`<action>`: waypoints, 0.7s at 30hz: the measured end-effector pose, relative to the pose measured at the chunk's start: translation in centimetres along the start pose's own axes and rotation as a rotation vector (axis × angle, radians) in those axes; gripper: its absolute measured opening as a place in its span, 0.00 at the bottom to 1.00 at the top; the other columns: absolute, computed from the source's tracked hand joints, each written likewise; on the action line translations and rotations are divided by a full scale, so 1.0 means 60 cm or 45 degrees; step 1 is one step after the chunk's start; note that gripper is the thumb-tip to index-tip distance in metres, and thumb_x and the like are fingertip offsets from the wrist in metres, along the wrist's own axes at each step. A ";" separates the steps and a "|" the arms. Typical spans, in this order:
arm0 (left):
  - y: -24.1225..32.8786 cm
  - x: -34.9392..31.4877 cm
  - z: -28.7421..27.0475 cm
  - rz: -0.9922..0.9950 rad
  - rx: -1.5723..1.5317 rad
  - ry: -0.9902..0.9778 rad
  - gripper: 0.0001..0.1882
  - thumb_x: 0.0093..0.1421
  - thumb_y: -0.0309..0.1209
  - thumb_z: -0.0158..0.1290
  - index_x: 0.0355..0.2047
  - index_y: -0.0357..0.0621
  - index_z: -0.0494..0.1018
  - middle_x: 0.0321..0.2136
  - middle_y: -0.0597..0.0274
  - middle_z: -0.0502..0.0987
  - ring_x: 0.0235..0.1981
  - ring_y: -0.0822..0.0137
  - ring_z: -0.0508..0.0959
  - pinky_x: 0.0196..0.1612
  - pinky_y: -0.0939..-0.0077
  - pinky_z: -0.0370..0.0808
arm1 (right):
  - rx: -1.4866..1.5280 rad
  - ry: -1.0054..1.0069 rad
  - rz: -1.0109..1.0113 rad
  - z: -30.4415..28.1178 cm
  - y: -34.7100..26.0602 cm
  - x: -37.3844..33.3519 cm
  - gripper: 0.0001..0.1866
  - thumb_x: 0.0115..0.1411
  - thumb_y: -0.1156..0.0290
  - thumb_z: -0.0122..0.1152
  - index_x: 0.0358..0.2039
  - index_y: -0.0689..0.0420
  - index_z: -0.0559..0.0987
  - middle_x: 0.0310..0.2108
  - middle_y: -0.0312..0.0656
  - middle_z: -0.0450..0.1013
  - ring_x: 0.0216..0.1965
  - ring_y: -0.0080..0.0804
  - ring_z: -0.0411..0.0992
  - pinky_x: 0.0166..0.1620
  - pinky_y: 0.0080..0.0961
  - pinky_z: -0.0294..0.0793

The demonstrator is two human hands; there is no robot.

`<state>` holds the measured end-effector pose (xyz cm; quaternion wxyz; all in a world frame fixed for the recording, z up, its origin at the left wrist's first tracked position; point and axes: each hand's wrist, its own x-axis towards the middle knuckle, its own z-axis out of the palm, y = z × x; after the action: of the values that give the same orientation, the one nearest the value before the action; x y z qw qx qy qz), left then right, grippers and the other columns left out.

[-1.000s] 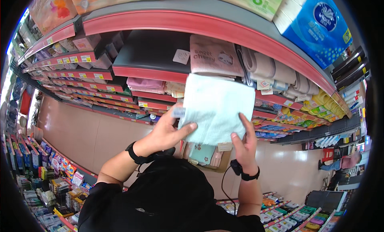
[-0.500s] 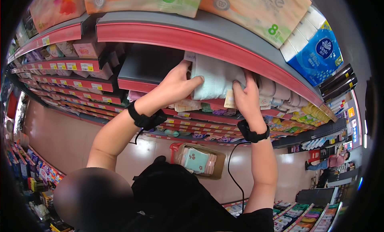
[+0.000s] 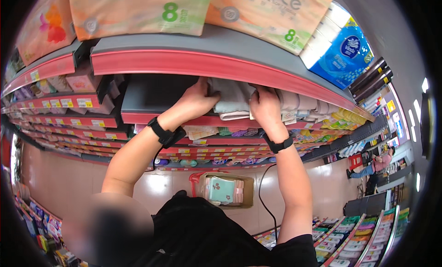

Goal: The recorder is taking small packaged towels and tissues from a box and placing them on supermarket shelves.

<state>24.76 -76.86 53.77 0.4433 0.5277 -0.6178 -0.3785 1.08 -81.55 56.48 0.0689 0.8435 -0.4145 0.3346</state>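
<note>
A pale grey folded towel (image 3: 232, 99) lies on a red-edged shelf, partly under the shelf above. My left hand (image 3: 199, 99) grips its left side, the fingertips hidden behind the cloth. At the towel's right side, my right hand (image 3: 266, 108) is closed on the edge with its fingers curled. Pale layers of folded cloth show below the towel's front. Right of my right hand, more rolled or folded towels (image 3: 315, 106) in pinkish and beige tones sit on the same shelf.
Overhead, large orange tissue packs (image 3: 138, 14) and a blue pack (image 3: 338, 53) stand on the upper shelf. On the floor sits a cardboard box (image 3: 248, 193) holding a mint-green item (image 3: 221, 190) and pink ones. A person (image 3: 380, 163) is far right. A black cable (image 3: 261, 198) hangs from my right wrist.
Both hands have pushed the towel deeper into the shelf and lower; it now lies flatter, and its hanging tag is mostly out of sight. My view has shifted a little.
</note>
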 end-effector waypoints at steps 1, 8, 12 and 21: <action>0.002 0.002 0.002 0.017 0.002 -0.012 0.37 0.59 0.33 0.54 0.63 0.32 0.51 0.54 0.40 0.70 0.51 0.54 0.75 0.53 0.66 0.70 | 0.000 0.073 -0.026 0.003 0.000 0.003 0.16 0.55 0.75 0.51 0.44 0.56 0.79 0.44 0.56 0.73 0.44 0.57 0.71 0.48 0.47 0.72; 0.042 -0.015 0.029 0.115 -0.113 -0.049 0.39 0.56 0.31 0.57 0.64 0.32 0.51 0.57 0.42 0.67 0.58 0.56 0.69 0.58 0.68 0.66 | -0.133 0.040 -0.006 -0.009 -0.012 -0.015 0.15 0.54 0.72 0.55 0.40 0.64 0.80 0.42 0.59 0.72 0.42 0.58 0.72 0.47 0.47 0.72; 0.014 -0.005 0.034 0.314 0.000 0.102 0.36 0.56 0.27 0.56 0.63 0.33 0.55 0.56 0.45 0.68 0.57 0.58 0.70 0.58 0.70 0.66 | -0.106 0.134 -0.100 -0.007 -0.030 -0.018 0.15 0.52 0.70 0.56 0.39 0.63 0.79 0.42 0.61 0.71 0.41 0.58 0.72 0.46 0.48 0.73; 0.027 -0.005 0.042 0.261 0.068 0.022 0.30 0.55 0.29 0.55 0.58 0.35 0.66 0.55 0.41 0.70 0.55 0.53 0.72 0.57 0.69 0.67 | -0.053 0.030 0.011 -0.006 0.001 -0.035 0.18 0.52 0.71 0.58 0.44 0.66 0.77 0.46 0.70 0.68 0.43 0.63 0.71 0.47 0.48 0.73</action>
<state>21.86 -76.28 54.45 0.4708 0.4766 -0.6745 -0.3102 -0.05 -80.06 55.46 0.0897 0.8361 -0.4241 0.3361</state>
